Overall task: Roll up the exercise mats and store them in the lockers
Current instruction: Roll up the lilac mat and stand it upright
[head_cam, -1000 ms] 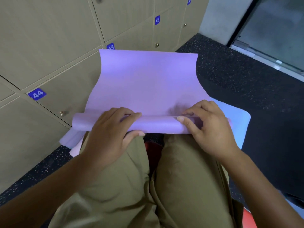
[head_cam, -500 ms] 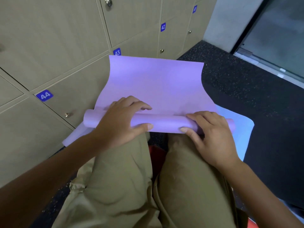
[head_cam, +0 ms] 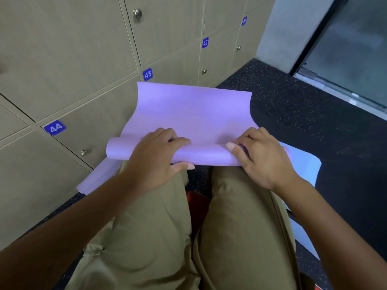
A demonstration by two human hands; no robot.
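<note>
Lying crosswise over the person's knees, the rolled part of the purple exercise mat (head_cam: pixel 199 122) has its long axis running left to right, its open end pointing toward the lockers (head_cam: pixel 62 59) on the left. The unrolled sheet stretches away from the knees, its far edge curling upward below the blue plate numbered 43 (head_cam: pixel 147 74).

The left hand (head_cam: pixel 156 159) wraps the roll near its left end, fingers curled over the top and thumb beneath at the near edge. The right hand (head_cam: pixel 261 158) grips the roll near its right end, fingers bent over it and thumb lying along the top. Both hold the mat firmly.

Compared with half a second ago, the roll looks a little thicker and the flat sheet shorter; the left hand's fingers, then spread forward onto the sheet, are now pulled back onto the roll. A second ago the roll was slimmer.

A light blue mat (head_cam: pixel 301 164) lies flat beneath, showing to the right of the knees, and a pale purple edge (head_cam: pixel 94 178) sticks out at left. The floor (head_cam: pixel 314 122) is black speckled rubber. Beige locker doors carry plates 44 (head_cam: pixel 54 127), 42 (head_cam: pixel 205 42) and 41 (head_cam: pixel 244 20), with small metal knobs. A glass door (head_cam: pixel 356 49) stands at upper right. The person wears khaki trousers (head_cam: pixel 240 227).
</note>
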